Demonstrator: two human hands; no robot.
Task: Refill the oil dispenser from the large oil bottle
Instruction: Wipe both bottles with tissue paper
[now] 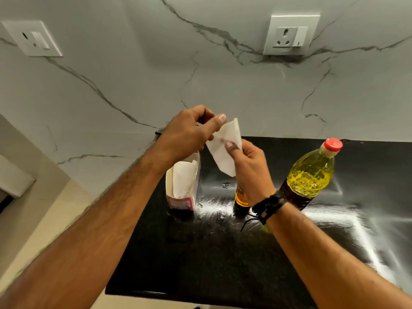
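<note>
Hands [223, 150] pinch tissue [225, 148]; large oil bottle [310, 177] upright, cap up.

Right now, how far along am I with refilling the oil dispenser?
Nothing looks poured: the large oil bottle stands with its red cap on. In hand: left hand and right hand both pinch a white tissue above the tissue box. Left: uncapping and pouring into the dispenser, mostly hidden behind your right hand.

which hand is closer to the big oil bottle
Right. The right hand holds the tissue just left of the large oil bottle; the left hand is farther left, above the tissue box.
</note>
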